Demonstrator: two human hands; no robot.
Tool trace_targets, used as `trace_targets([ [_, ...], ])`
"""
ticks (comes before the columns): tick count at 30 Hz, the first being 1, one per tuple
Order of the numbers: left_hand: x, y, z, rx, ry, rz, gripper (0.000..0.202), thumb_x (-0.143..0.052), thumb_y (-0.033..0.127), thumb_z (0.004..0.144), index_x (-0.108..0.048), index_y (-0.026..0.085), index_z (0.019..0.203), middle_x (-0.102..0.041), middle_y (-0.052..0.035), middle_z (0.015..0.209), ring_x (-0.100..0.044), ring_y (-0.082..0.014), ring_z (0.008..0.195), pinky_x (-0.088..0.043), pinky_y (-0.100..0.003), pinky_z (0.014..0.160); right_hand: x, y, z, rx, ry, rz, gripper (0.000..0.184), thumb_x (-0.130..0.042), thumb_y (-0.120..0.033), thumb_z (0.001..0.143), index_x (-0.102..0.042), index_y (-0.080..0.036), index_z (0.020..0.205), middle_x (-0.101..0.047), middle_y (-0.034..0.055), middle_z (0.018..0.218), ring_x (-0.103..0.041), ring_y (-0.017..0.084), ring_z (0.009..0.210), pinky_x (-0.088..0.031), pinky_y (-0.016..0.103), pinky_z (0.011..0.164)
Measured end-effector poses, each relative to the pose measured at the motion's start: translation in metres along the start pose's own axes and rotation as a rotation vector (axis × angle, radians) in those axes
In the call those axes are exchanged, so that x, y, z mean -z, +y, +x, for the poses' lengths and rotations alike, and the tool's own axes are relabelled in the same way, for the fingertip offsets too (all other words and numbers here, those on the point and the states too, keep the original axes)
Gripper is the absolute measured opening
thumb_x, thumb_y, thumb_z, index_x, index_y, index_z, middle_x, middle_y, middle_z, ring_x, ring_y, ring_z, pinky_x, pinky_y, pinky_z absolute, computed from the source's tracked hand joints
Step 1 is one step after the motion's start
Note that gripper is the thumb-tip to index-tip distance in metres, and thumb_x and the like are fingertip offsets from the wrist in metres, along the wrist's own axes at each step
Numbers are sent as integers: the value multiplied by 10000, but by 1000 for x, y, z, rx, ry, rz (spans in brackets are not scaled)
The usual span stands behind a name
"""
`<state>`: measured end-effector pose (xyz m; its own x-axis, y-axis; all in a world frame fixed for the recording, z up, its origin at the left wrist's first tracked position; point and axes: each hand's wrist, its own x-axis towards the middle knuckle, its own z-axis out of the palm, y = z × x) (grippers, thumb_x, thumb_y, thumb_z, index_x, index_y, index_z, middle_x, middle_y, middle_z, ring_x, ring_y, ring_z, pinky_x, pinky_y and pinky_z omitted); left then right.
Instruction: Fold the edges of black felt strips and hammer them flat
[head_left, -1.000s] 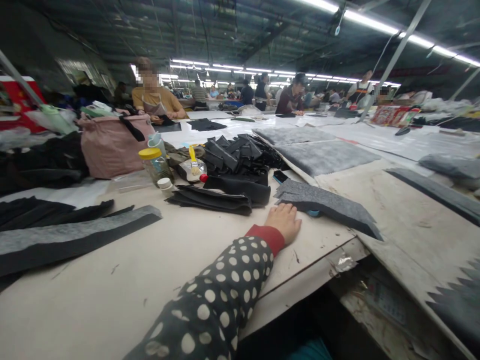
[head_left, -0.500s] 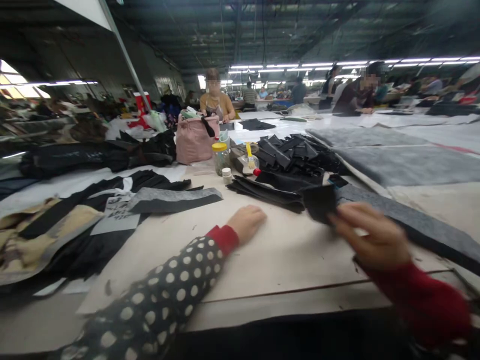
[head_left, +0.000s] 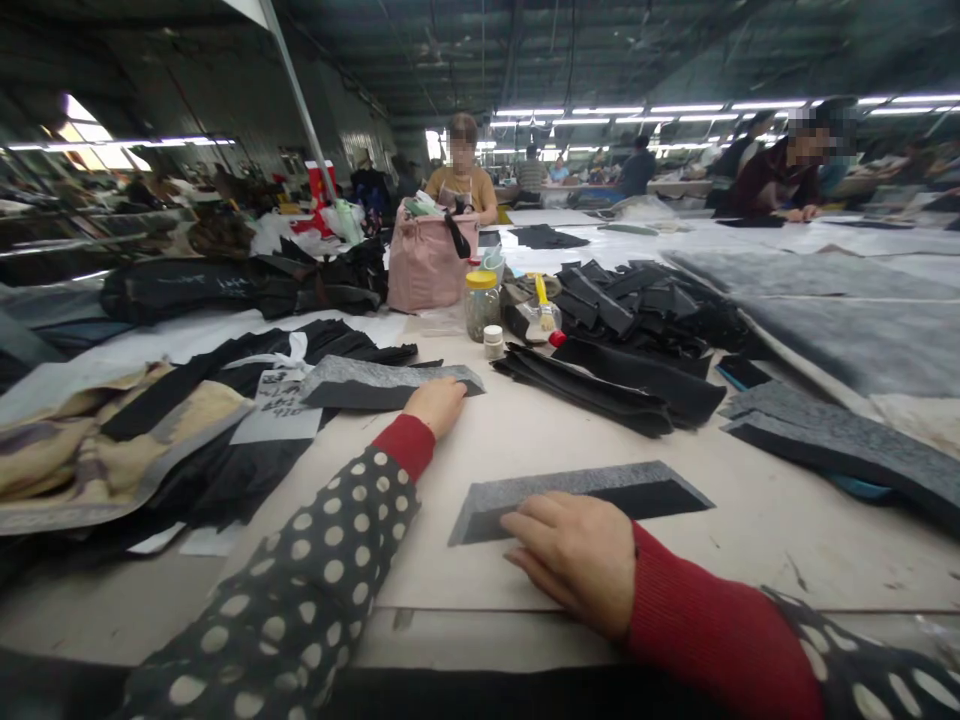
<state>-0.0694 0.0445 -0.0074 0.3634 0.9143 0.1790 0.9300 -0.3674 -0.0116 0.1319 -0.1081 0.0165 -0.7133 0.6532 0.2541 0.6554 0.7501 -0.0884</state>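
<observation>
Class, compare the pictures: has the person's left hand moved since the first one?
Yes, leftward: judged against the yellow-lidded jar, the left hand has gone from its right side to its left.

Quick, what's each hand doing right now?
Left hand: at the far grey-and-black strip; can't tell if it's gripping.
Right hand: open, over the near grey-and-black strip.

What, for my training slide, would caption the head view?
Right hand over one gray-and-black strip, left hand at second strip.
</observation>
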Motion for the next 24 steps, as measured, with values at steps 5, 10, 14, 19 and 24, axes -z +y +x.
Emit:
trace_targets([
  [5, -2, -2, 1, 7, -17, 20, 296, -383, 67, 757, -595, 152, 944, -574, -87, 882, -543, -190, 794, -426, -300, 724, 28, 23, 11, -38, -151, -59, 225, -411, -307, 824, -602, -187, 828, -589, 41, 759, -517, 133, 665, -316, 250, 561],
  [10, -5, -6, 1, 25, 10, 14, 345, -343, 33, 756, -588, 150, 968, -569, -91, 930, -537, -190, 831, -425, -297, 743, 41, 39, 20, -48, -253, -158, 254, -399, -301, 831, -624, -185, 848, -610, 52, 781, -553, 144, 713, -331, 243, 573],
  [14, -3, -8, 0, 20, 9, -8, 334, -354, 62, 767, -589, 150, 988, -574, -83, 948, -535, -186, 860, -420, -290, 779, 62, 42, 33, -57, -320, -238, 263, -407, -316, 823, -638, -201, 868, -622, 48, 799, -569, 151, 700, -324, 241, 538],
  [19, 4, -8, -3, 0, -30, -35, 277, -400, 129, 774, -617, 154, 944, -582, -82, 941, -540, -194, 864, -421, -293, 785, 83, 48, 76, -53, -262, -295, 297, -355, -270, 838, -640, -199, 880, -623, 53, 844, -568, 156, 744, -348, 237, 586],
  [24, 5, -3, -4, 22, -40, -33, 246, -410, 116, 755, -621, 135, 880, -587, -98, 880, -552, -211, 813, -430, -321, 743, 48, 66, 113, -93, -172, -220, 316, -342, -290, 843, -636, -197, 912, -626, 57, 887, -565, 172, 802, -359, 248, 634],
])
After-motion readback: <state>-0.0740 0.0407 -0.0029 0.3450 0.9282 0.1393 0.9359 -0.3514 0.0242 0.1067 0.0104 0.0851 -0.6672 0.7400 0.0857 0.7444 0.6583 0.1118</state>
